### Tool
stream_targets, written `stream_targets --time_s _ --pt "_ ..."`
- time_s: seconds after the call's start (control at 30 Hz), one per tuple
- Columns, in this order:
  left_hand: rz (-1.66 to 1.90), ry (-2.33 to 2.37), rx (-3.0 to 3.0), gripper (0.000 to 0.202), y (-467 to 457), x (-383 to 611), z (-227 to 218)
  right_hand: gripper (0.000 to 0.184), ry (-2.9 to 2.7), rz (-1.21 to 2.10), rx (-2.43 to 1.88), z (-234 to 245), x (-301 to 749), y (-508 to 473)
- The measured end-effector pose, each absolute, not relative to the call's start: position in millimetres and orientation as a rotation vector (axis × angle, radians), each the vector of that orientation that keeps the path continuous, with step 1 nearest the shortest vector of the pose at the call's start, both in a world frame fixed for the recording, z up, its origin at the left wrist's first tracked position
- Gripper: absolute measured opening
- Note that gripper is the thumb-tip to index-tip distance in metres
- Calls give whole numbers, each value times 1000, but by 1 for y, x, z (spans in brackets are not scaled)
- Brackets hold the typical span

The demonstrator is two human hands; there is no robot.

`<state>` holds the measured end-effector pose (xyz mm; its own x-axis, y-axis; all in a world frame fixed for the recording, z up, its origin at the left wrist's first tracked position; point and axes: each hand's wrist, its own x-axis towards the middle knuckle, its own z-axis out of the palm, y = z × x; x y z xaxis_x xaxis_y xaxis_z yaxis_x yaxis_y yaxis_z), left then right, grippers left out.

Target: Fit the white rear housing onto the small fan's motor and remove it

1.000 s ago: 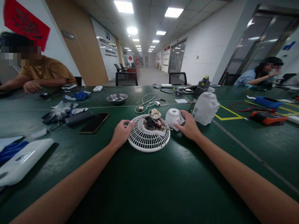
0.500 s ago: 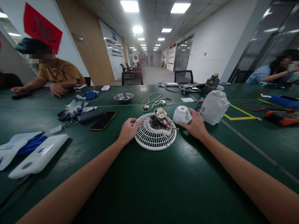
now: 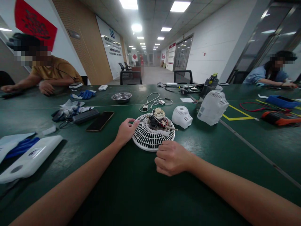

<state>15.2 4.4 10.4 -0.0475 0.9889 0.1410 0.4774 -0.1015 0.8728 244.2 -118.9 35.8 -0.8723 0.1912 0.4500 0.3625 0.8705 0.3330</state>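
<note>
The right hand [image 3: 172, 158] has come away from the white vented motor cover [image 3: 182, 116] and now rests as a loose fist at the near right edge of the white fan grille [image 3: 144, 138]. Its fingers are curled together; whether anything small lies inside cannot be told, nor whether the knuckles touch the rim. The left hand [image 3: 125, 131] stays at the grille's left rim, thumb and forefinger seemingly clamped on it. With that shift, the cover stands free on the green surface [image 3: 131, 188], just right of the grille, and the handling appears centred on the grille alone.

The grille lies flat in the middle, directly ahead of the person. On it sits the exposed motor assembly [image 3: 156, 123], with its wires bare and a thin shaft pointing right.

Just beyond the grille lies a white cable [image 3: 162, 102] in loops; farther left is a metal bowl [image 3: 121, 100]. To the right of the cover stands a taller white vented housing [image 3: 213, 108], and at the far right an orange multimeter [image 3: 281, 119]. To the left lie a phone [image 3: 100, 121] and crumpled gloves [image 3: 70, 108]. One person [image 3: 58, 70] sits at the far left, another [image 3: 255, 75] at the far right.
</note>
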Motion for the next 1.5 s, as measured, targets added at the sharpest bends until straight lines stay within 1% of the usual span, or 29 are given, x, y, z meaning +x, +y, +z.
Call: stream_targets --time_s 0.13,0.3,0.43,0.57,0.67,0.77,0.9,1.03,1.13,1.23,1.33,1.5 --pt "1075 1572 1617 47 3 16 12 33 -2642 -564 -387 36 241 -122" --pt "1087 1555 1633 49 6 14 7 30 -2693 -523 -435 35 244 -120" --pt "1072 1524 1669 51 9 11 4 30 -2762 -443 -497 32 245 -119" --pt "1055 1497 1691 54 10 10 3 25 -2787 -301 -580 28 247 -115" --pt "1062 1472 1704 55 10 9 3 25 -2744 -298 -644 24 251 -109" --pt "1077 1483 1691 54 11 9 2 27 -2640 -393 -648 22 258 -103" --pt "1073 1452 1651 52 12 9 1 27 -2319 -481 -757 26 268 -98" --pt "1091 1436 1634 49 12 9 0 16 -1878 -335 -946 31 277 -95" --pt "1097 1438 1632 46 12 10 1 17 -1647 -131 -1018 29 283 -90" --pt "1092 1431 1631 46 12 11 1 19 -1585 -19 -1103 26 290 -84" --pt "1097 1427 1643 46 11 10 1 20 -1603 -75 -1169 25 295 -79" --pt "1088 1417 1652 46 8 10 4 29 -1595 -86 -1217 23 299 -78"
